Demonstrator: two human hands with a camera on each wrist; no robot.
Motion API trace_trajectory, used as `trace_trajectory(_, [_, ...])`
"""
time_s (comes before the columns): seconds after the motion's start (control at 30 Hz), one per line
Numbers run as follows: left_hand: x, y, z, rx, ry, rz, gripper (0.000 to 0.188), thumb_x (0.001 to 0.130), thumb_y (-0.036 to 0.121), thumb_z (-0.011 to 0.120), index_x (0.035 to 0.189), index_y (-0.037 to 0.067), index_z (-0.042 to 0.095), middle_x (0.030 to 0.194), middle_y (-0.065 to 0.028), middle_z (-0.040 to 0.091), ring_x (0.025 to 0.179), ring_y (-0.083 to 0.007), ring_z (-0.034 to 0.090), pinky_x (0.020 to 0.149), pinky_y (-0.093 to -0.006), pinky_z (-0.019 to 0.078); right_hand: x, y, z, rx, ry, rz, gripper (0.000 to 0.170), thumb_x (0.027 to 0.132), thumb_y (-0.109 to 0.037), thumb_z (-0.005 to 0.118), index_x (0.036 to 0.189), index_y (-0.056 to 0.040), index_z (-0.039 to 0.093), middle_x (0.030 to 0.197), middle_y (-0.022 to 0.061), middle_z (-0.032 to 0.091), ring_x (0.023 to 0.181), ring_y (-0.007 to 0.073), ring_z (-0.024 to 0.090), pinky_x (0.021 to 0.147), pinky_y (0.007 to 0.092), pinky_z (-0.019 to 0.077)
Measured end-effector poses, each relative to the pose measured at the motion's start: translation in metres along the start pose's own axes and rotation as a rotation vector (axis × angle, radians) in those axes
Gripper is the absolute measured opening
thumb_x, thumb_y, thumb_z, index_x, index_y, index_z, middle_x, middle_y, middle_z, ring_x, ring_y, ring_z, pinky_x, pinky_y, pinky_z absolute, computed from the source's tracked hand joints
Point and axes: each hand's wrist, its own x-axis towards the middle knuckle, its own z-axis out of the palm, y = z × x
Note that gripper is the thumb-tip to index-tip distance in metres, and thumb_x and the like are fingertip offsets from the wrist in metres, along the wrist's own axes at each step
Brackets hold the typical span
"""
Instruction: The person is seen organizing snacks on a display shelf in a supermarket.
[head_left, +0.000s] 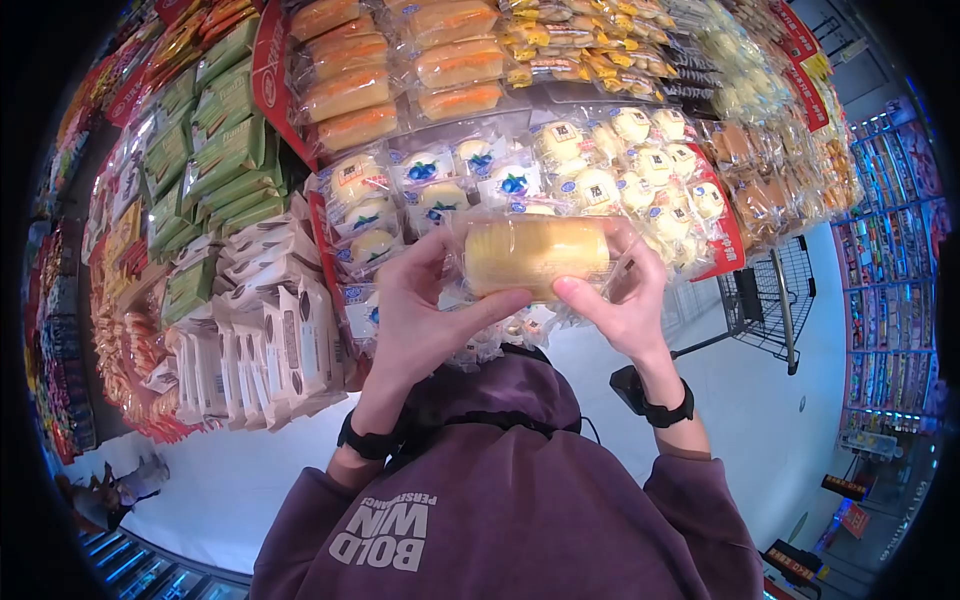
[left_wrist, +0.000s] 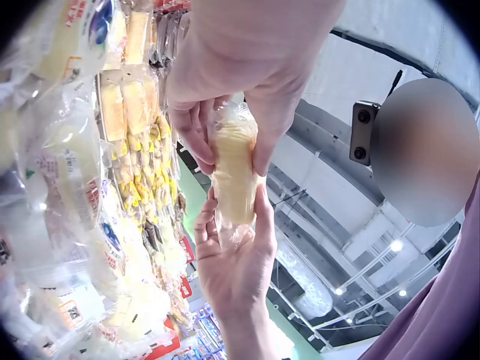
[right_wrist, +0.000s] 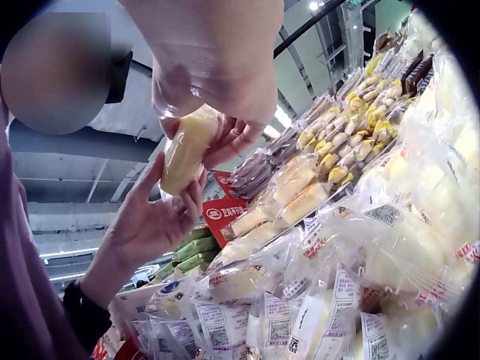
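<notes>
A pale yellow bread roll [head_left: 537, 252] in a clear plastic wrapper is held up in front of the chest. My left hand [head_left: 415, 312] grips its left end, and my right hand [head_left: 628, 305] grips the right end. Both thumbs press on the side nearer to me, while the other fingers wrap behind. Seen from the left wrist, the wrapped roll [left_wrist: 235, 169] spans between the two hands, its clear wrapper bunched at the ends. The right wrist view shows the left-hand fingers curled round the roll's [right_wrist: 182, 161] lower end.
Beyond the hands, a sloped display holds round wrapped cakes [head_left: 440, 200], orange-topped breads [head_left: 345, 92] and green packets [head_left: 230, 160]. White packets [head_left: 265, 345] stand at the left. A black wire cart [head_left: 770, 300] is on the right, before tall shelves [head_left: 890, 290].
</notes>
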Motion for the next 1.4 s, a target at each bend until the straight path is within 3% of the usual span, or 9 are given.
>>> trace_trajectory(0.17, [-0.001, 0.003, 0.007, 0.172, 0.119, 0.189, 0.051, 0.070, 0.007, 0.089, 0.116, -0.002, 0.068, 0.105, -0.0047, 0.072, 0.098, -0.0120, 0.067, 0.091, -0.0281, 0.0513, -0.005, 0.021, -0.008, 0.129, -0.142, 0.180, 0.054, 0.083, -0.013, 0.082, 0.127, 0.0047, 0.057, 0.122, 0.0104, 0.065, 0.112, 0.0157, 0.063, 0.090, 0.0299, 0.0523])
trace_trajectory(0.23, [0.002, 0.011, 0.014, 0.282, 0.138, 0.340, 0.049, 0.067, 0.008, 0.089, 0.112, 0.001, 0.071, 0.099, -0.0040, 0.073, 0.090, -0.0116, 0.068, 0.084, -0.0267, 0.0528, -0.012, 0.036, -0.006, 0.410, -0.136, 0.281, 0.058, 0.085, -0.014, 0.081, 0.133, 0.0037, 0.054, 0.128, 0.0104, 0.063, 0.119, 0.0168, 0.060, 0.097, 0.0318, 0.0499])
trace_trajectory(0.37, [0.004, 0.024, 0.015, 0.583, 0.034, 0.399, 0.053, 0.064, 0.010, 0.091, 0.111, -0.001, 0.070, 0.094, -0.0069, 0.072, 0.086, -0.0141, 0.068, 0.082, -0.0271, 0.0518, -0.028, 0.047, 0.006, 0.838, -0.105, 0.411, 0.067, 0.087, -0.018, 0.080, 0.141, 0.0024, 0.047, 0.134, 0.0107, 0.060, 0.124, 0.0191, 0.059, 0.107, 0.0356, 0.0458])
trace_trajectory(0.43, [0.004, 0.028, 0.020, 0.633, 0.033, 0.411, 0.051, 0.063, 0.012, 0.091, 0.108, -0.001, 0.072, 0.090, -0.0069, 0.072, 0.082, -0.0133, 0.067, 0.078, -0.0260, 0.0511, -0.035, 0.054, 0.007, 0.916, -0.127, 0.504, 0.082, 0.086, -0.017, 0.080, 0.150, -0.0028, 0.032, 0.144, 0.0116, 0.050, 0.133, 0.0234, 0.051, 0.113, 0.0413, 0.0400])
trace_trajectory(0.5, [0.005, 0.029, 0.019, 0.630, 0.039, 0.409, 0.049, 0.064, 0.013, 0.091, 0.106, -0.001, 0.071, 0.089, -0.0054, 0.072, 0.080, -0.0128, 0.067, 0.076, -0.0257, 0.0513, -0.034, 0.051, 0.010, 0.924, -0.095, 0.505, 0.081, 0.086, -0.017, 0.080, 0.150, -0.0025, 0.032, 0.145, 0.0122, 0.049, 0.132, 0.0235, 0.051, 0.113, 0.0413, 0.0409])
trace_trajectory(0.63, [0.005, 0.019, 0.011, 0.558, 0.097, 0.371, 0.046, 0.063, 0.015, 0.090, 0.104, 0.003, 0.071, 0.086, -0.0041, 0.068, 0.078, -0.0114, 0.064, 0.072, -0.0266, 0.0508, -0.021, 0.030, 0.004, 0.616, -0.060, 0.387, 0.061, 0.087, -0.013, 0.080, 0.137, 0.0033, 0.050, 0.133, 0.0124, 0.060, 0.119, 0.0175, 0.060, 0.103, 0.0344, 0.0498])
trace_trajectory(0.8, [0.005, 0.004, 0.002, 0.378, 0.054, 0.202, 0.052, 0.065, 0.017, 0.092, 0.107, 0.000, 0.067, 0.097, -0.0058, 0.072, 0.092, -0.0118, 0.067, 0.090, -0.0291, 0.0492, -0.001, 0.002, -0.003, 0.233, -0.014, 0.219, 0.052, 0.078, -0.004, 0.085, 0.122, 0.0010, 0.058, 0.117, 0.0093, 0.066, 0.107, 0.0126, 0.064, 0.093, 0.0293, 0.0522])
trace_trajectory(1.2, [0.004, -0.021, -0.007, 0.014, -0.188, -0.079, 0.041, 0.064, 0.008, 0.092, 0.100, 0.002, 0.073, 0.104, -0.0042, 0.072, 0.098, -0.0115, 0.064, 0.093, -0.0297, 0.0460, 0.008, -0.028, 0.013, -0.144, 0.021, -0.143, 0.053, 0.068, -0.014, 0.091, 0.112, -0.0011, 0.064, 0.102, 0.0076, 0.072, 0.093, 0.0123, 0.069, 0.084, 0.0272, 0.0545])
trace_trajectory(1.4, [0.000, -0.012, -0.003, 0.057, -0.184, -0.112, 0.040, 0.066, 0.008, 0.091, 0.101, 0.003, 0.073, 0.103, -0.0032, 0.072, 0.098, -0.0118, 0.064, 0.092, -0.0308, 0.0467, 0.010, -0.032, 0.017, -0.055, 0.089, -0.018, 0.052, 0.063, -0.009, 0.092, 0.107, -0.0016, 0.065, 0.103, 0.0066, 0.070, 0.092, 0.0136, 0.064, 0.085, 0.0295, 0.0500])
